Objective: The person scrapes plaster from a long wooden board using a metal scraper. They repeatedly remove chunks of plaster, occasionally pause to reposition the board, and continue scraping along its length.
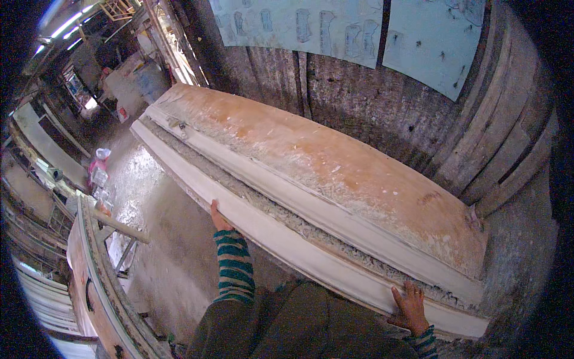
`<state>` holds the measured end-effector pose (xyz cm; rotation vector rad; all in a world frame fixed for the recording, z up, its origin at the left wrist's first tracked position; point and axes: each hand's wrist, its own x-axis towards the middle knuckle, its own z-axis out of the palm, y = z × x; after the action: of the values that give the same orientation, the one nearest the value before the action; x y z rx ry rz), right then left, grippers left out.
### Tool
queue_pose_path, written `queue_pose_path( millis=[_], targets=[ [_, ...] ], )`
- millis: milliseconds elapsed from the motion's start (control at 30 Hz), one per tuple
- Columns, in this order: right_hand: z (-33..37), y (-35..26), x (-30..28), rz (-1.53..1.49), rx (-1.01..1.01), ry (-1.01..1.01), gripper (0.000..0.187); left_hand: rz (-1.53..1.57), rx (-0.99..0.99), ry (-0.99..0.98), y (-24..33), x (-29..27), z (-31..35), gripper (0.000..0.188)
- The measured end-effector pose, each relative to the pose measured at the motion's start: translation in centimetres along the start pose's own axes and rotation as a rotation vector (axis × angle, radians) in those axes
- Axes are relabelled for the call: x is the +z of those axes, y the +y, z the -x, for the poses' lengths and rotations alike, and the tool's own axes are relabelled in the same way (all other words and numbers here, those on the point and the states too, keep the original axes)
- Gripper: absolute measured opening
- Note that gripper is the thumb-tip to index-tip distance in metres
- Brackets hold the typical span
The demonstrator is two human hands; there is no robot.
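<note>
A long white moulded strip (287, 248) lies along the near side of a long bench, its profile running lengthwise. My left hand (220, 218) holds its near edge around the middle, the thumb showing at the edge and the other fingers hidden. Close to the strip's right end, my right hand (411, 308) lies across it, fingertips reaching its far edge; a ring is on one finger. Behind it, a second white strip (281, 177) runs parallel. Between the two is a groove (263, 200) filled with pale shavings and dust.
The bench's orange-brown top (335, 158) is smeared with white dust. Behind it stands a dark corrugated wall (353, 90) with pale blue panels (299, 24). At the left are a wooden frame (89, 239), a pink-and-clear bag (98, 170) and a dusty floor (173, 239).
</note>
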<state>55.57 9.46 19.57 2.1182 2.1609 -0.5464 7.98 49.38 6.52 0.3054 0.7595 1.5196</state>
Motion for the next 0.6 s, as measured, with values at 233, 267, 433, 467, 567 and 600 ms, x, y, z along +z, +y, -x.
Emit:
queue_pose_path(
  millis=[233,267,433,467,567,600],
  targets=[
    [-0.3,0.7,0.1,0.037,0.040,-0.016,0.095,-0.077,0.070,0.068,-1.0,0.7,0.8,0.067],
    [-0.3,0.8,0.1,0.052,0.046,-0.025,0.093,-0.097,0.102,0.113,-1.0,1.7,1.6,0.068],
    [1.3,3.3,3.2,0.005,0.058,0.061,0.077,-0.039,0.042,0.095,-1.5,0.6,2.7,0.061],
    [1.7,4.6,5.5,-0.012,0.108,0.091,0.074,-0.027,0.051,0.071,-2.0,1.2,3.2,0.059],
    [2.7,5.8,6.4,0.042,0.112,0.132,0.069,-0.170,0.173,0.134,-3.1,5.4,6.5,0.058],
    [3.0,6.0,5.7,0.082,0.078,0.131,0.067,-0.159,0.187,0.144,-3.5,4.8,6.5,0.058]
  ],
)
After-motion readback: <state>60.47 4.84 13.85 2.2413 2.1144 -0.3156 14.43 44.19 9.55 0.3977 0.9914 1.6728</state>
